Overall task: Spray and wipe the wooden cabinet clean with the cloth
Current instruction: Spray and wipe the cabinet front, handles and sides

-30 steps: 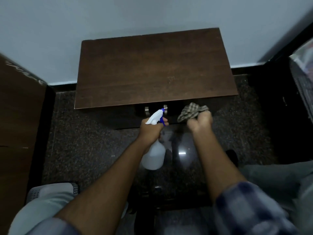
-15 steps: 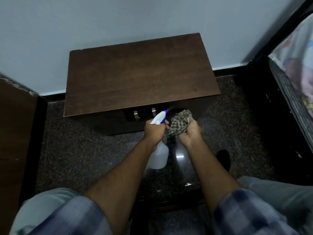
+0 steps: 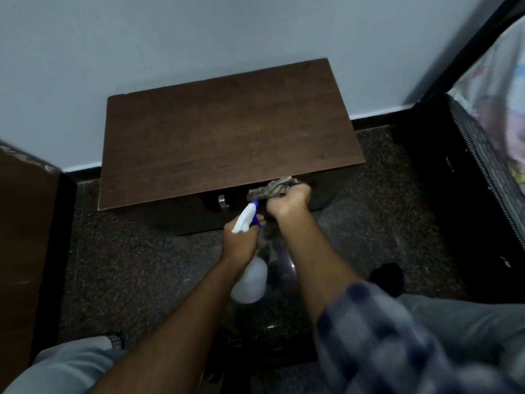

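1. The wooden cabinet [image 3: 227,132] stands against the wall [image 3: 170,38], cloth [image 3: 272,189] bunched at its front edge.
2. The right hand [image 3: 288,201] clenches the cloth with curled fingers; the left hand [image 3: 240,243] grips the spray bottle [image 3: 250,282].
3. Spraying now could wet the hand, not wood.
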`<state>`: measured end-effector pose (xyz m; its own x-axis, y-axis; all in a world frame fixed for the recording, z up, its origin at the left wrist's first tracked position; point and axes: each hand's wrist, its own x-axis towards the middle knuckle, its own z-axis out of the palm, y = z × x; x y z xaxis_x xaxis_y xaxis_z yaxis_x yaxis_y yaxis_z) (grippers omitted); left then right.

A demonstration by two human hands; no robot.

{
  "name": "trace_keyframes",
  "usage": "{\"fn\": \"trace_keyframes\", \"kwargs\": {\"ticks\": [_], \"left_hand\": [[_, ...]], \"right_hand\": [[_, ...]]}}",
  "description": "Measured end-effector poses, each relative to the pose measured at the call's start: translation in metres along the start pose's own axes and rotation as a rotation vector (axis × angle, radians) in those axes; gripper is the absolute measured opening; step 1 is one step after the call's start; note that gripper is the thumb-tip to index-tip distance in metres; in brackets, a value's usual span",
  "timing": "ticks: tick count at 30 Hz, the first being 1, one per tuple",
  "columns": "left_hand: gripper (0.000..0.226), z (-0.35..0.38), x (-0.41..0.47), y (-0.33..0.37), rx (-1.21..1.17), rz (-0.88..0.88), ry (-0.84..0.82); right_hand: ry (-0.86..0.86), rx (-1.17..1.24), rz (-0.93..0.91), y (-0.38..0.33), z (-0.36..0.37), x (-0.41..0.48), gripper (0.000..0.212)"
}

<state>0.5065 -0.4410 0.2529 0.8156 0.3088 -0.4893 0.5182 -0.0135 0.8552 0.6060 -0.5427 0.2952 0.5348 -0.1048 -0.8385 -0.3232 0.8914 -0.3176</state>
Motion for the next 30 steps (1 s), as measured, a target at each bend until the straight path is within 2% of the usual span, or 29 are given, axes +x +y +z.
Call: {"fn": "trace_keyframes", "kwargs": {"ticks": [2, 3, 5, 7, 9, 11, 13, 15, 17, 20, 22, 24, 28, 30], "left_hand": [[0.043, -0.003, -0.002, -0.004, 0.042, 0.024, -0.052], [0.043, -0.004, -0.002, -0.005, 0.067, 0.015, -0.067], [0.043, -0.002, -0.002, -0.004, 0.081, -0.007, -0.084], [0.045, 0.005, -0.002, 0.002, 0.042, -0.016, -0.084], [0.046, 0.010, 0.000, 0.009, 0.013, -0.001, -0.095], [0.044, 0.015, 0.001, 0.013, 0.032, -0.007, -0.105], [0.043, 0.022, 0.001, 0.016, 0.045, -0.004, -0.126], [0.044, 0.029, 0.004, 0.020, 0.021, 0.001, -0.124], [0.047, 0.034, 0.005, 0.024, 0.030, 0.010, -0.132], [0.044, 0.048, 0.004, 0.028, 0.068, -0.001, -0.165], [0.038, 0.062, 0.004, 0.033, 0.086, -0.016, -0.170], [0.034, 0.073, 0.004, 0.036, 0.110, 0.000, -0.164], [0.036, 0.078, 0.001, 0.034, 0.114, 0.036, -0.187], [0.039, 0.074, 0.000, 0.031, 0.114, 0.023, -0.192]], "right_hand": [[0.056, 0.184, -0.017, -0.029, -0.003, 0.008, 0.033], [0.100, 0.165, -0.072, -0.034, -0.006, 0.016, 0.039], [0.124, -0.057, -0.124, -0.031, -0.008, 0.015, 0.042], [0.058, -0.077, -0.054, -0.023, -0.013, 0.017, 0.050], [-0.029, 0.070, -0.079, -0.033, -0.021, 0.024, 0.059], [-0.012, 0.141, -0.148, -0.045, -0.025, 0.031, 0.054], [0.052, 0.036, -0.124, -0.049, -0.024, 0.035, 0.049], [0.036, -0.046, -0.060, -0.047, -0.026, 0.039, 0.039], [0.044, -0.074, -0.100, -0.061, -0.030, 0.043, 0.027], [0.114, -0.065, -0.225, -0.094, -0.053, 0.052, 0.030], [0.140, -0.074, -0.213, -0.095, -0.072, 0.053, 0.026], [0.085, -0.115, -0.172, -0.080, -0.081, 0.047, 0.028], [0.021, -0.002, -0.170, -0.086, -0.049, 0.041, 0.034], [0.035, -0.076, -0.156, -0.084, -0.035, 0.040, 0.039]]}}
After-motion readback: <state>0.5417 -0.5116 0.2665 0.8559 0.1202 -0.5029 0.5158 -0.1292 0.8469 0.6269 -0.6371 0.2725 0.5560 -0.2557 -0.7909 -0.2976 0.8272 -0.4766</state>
